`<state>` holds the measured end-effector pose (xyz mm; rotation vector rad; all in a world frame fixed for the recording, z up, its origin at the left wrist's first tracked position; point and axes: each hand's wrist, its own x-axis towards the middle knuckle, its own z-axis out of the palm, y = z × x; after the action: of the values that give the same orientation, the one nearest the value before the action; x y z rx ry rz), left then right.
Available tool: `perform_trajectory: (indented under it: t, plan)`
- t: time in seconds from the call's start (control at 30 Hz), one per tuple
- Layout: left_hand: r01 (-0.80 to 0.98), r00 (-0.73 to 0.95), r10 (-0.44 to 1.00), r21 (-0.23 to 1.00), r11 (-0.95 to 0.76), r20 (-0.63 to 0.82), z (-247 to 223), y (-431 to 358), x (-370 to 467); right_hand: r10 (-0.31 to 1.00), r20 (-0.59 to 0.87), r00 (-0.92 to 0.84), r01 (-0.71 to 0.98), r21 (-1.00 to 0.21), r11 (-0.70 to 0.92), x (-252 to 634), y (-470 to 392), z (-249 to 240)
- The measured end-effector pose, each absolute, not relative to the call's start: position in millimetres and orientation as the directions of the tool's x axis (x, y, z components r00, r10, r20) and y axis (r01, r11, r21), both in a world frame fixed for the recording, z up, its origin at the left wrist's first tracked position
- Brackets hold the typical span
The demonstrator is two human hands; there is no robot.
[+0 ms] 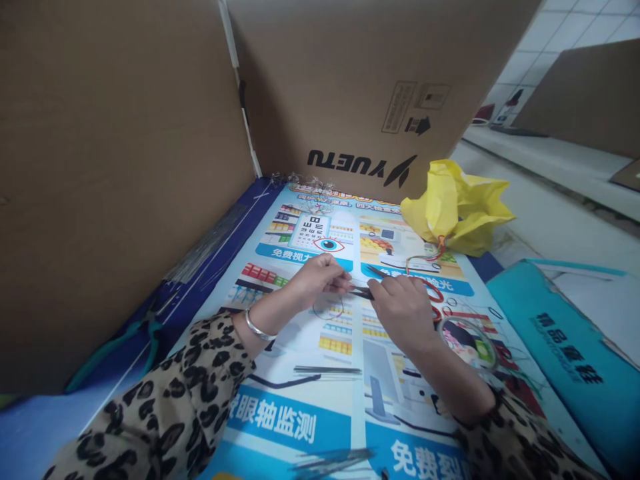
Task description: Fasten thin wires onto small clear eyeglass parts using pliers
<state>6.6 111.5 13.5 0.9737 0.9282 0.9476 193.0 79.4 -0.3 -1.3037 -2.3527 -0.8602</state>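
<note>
My left hand is closed in a pinch on a thin wire, whose fine loop hangs below the fingers. My right hand wraps round a pair of pliers; the dark narrow jaws point left and meet the wire close to my left fingertips. Most of the pliers' handle is hidden in my palm. Just behind that hand lie scissors with red handles, their dark blades showing past my knuckles. Below both hands, a small bundle of straight wires rests on the printed poster sheet.
Cardboard walls stand at the left and back. Green-handled pliers and many straight wires lie at left. Twisted wire pieces sit at the back. On the right are yellow crumpled paper, a tape roll and a teal box.
</note>
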Motion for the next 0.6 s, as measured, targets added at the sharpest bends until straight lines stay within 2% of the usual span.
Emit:
perform_trajectory:
  t: [0.1, 0.17, 0.27, 0.33, 0.4, 0.47, 0.6]
  plan:
    - [-0.196, 0.323, 0.925, 0.943, 0.27, -0.198, 12, 111, 7, 0.677, 0.518, -0.523, 0.852, 0.314, 0.418, 195, 81, -3]
    - [-0.167, 0.331, 0.929, 0.959, 0.229, -0.164, 11, 112, 6, 0.73, 0.511, -0.454, 0.887, 0.18, 0.425, 195, 84, -7]
    - [-0.037, 0.307, 0.946, 0.992, 0.12, -0.102, 9, 115, 4, 0.874, 0.408, -0.263, 0.897, -0.229, 0.377, 194, 88, -9]
    - [0.065, 0.3, 0.952, 0.997, 0.037, -0.055, 8, 115, 4, 0.953, 0.26, -0.154, 0.803, -0.53, 0.274, 191, 87, -6]
    - [0.141, 0.308, 0.951, 0.989, -0.045, -0.001, 8, 113, 5, 0.984, 0.127, -0.121, 0.652, -0.738, 0.176, 187, 84, -2]
    - [0.19, 0.324, 0.945, 0.977, -0.097, 0.031, 9, 111, 7, 0.989, 0.059, -0.134, 0.538, -0.834, 0.123, 182, 80, 2]
    - [0.214, 0.397, 0.918, 0.97, -0.117, 0.023, 10, 109, 8, 0.993, 0.062, -0.104, 0.493, -0.864, 0.106, 178, 77, 3]
